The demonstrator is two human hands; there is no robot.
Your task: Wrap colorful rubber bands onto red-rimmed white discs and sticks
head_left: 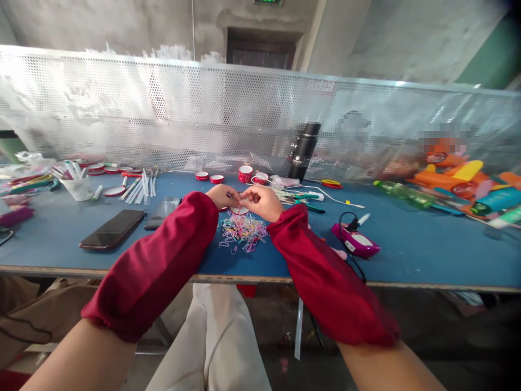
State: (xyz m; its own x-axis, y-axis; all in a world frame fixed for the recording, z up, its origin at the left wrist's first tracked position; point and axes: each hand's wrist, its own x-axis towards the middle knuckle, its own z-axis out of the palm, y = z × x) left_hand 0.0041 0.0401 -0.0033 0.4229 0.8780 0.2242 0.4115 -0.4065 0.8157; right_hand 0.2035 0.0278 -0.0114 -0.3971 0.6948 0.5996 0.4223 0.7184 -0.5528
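My left hand (223, 196) and my right hand (262, 201) meet above the table, fingertips pinched close together. Whatever sits between the fingers is too small to make out. Just below the fingertips lies a white round piece with a reddish rim (239, 210), partly covered by my hands. On the near side of it spreads a loose pile of small pastel plastic loops (244, 231), some shaped like little safety pins. Dark red sleeve covers run over both my forearms.
A smartphone (114, 229) lies on the left of the blue table (419, 239), with a white cup of pens (77, 187) behind it. Red tape rolls (245, 174) and a black bottle (303, 153) stand near the perforated screen (244, 108). At right are a purple device (356, 240) and orange toys (439, 176).
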